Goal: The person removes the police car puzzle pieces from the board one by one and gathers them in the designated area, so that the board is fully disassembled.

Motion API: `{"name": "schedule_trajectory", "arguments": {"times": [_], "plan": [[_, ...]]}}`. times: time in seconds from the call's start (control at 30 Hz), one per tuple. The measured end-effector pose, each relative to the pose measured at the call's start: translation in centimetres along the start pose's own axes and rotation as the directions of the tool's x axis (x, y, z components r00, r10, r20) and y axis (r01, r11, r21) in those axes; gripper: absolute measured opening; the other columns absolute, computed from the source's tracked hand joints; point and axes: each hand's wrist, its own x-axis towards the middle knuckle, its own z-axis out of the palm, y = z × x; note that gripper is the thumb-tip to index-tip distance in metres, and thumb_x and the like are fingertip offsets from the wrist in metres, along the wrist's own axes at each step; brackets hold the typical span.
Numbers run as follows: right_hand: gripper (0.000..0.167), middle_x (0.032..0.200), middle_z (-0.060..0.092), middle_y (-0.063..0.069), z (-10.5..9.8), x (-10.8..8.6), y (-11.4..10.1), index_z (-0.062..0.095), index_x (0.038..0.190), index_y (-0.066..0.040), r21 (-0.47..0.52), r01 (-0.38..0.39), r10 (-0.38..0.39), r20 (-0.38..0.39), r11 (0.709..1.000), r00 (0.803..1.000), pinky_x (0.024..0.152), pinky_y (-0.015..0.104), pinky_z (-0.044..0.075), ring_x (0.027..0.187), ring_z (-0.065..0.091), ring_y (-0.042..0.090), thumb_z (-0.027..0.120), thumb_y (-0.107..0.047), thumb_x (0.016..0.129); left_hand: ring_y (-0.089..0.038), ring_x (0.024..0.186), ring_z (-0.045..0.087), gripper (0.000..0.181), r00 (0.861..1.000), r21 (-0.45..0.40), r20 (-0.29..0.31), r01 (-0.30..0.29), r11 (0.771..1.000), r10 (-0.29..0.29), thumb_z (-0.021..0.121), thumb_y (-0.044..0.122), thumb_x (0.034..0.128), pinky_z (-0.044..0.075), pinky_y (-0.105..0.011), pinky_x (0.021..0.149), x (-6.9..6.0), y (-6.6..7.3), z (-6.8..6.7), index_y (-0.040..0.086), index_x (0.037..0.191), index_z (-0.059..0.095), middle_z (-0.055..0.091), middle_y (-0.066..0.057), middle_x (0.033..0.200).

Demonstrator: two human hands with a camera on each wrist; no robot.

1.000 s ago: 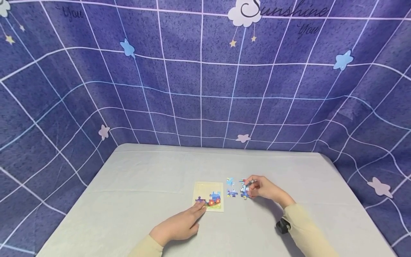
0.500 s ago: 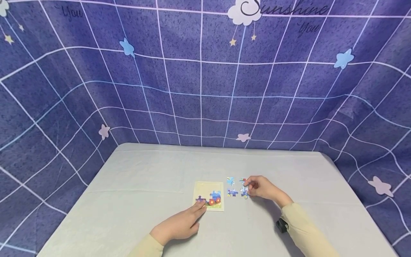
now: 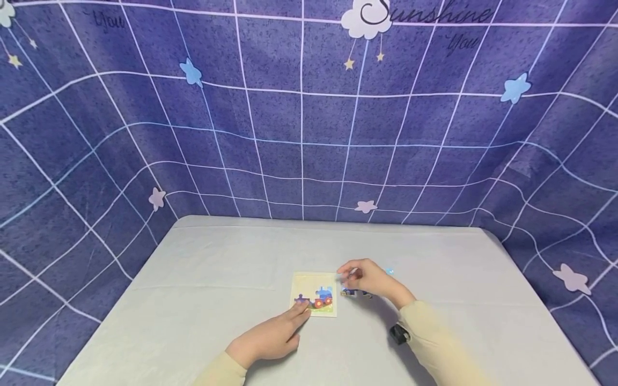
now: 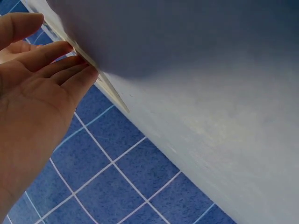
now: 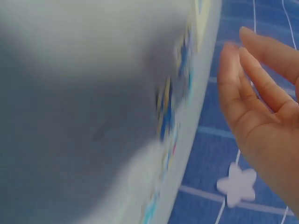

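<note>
A pale puzzle board [image 3: 304, 280] lies flat, its lower part filled with pieces showing a blue train with red wheels. My left hand [image 3: 270, 335] rests straight fingertips on its lower left edge; the left wrist view shows this hand [image 4: 44, 93] side-on against the thin board [image 4: 112, 94]. Just right of the board, my right hand [image 3: 374, 281] hovers over loose puzzle pieces [image 3: 350, 292], covering some of them. In the right wrist view that hand [image 5: 261, 107] has relaxed, slightly bent fingers with nothing visible between them, beside the blurred pieces [image 5: 166, 112].
A light blue piece [image 3: 389, 272] lies behind the right hand, to its right. The table has a pale grey cover [image 3: 217, 257]. Purple-blue cloth with a line grid and stars [image 3: 280, 161] stands behind and at both sides.
My right hand has moved left, from the right-hand pieces to near the board's right edge, uncovering a light blue piece. The left hand and board have stayed put.
</note>
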Motion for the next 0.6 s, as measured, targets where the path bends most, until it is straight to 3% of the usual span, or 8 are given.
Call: {"name": "schedule_trajectory", "arguments": {"times": [0.23, 0.6], "plan": [[0.037, 0.098, 0.065, 0.021, 2.7, 1.6, -0.3, 0.065, 0.111, 0.007, -0.012, 0.006, -0.005, 0.077, 1.000, 0.997, 0.050, 0.017, 0.045, 0.063, 0.054, 0.009, 0.074, 0.005, 0.075, -0.028, 0.141, 0.031, 0.051, 1.000, -0.006, 0.005, 0.000, 1.000, 0.000, 0.051, 0.014, 0.0946, 0.032, -0.039, 0.113, 0.2, -0.3, 0.2, -0.003, 0.142, 0.043, 0.032, -0.018, 0.153], [0.039, 0.091, 0.062, 0.013, 3.6, 2.0, -0.5, 0.068, 0.108, 0.004, -0.155, 0.055, -0.040, 0.095, 0.986, 0.995, 0.062, 0.019, 0.048, 0.070, 0.052, 0.010, 0.074, 0.008, 0.070, -0.027, 0.141, 0.031, 0.051, 1.000, -0.002, 0.008, 0.006, 1.000, -0.006, 0.052, 0.015, 0.0952, 0.033, -0.040, 0.112, 0.2, -0.4, 0.1, -0.002, 0.142, 0.043, 0.031, -0.018, 0.153]]}}
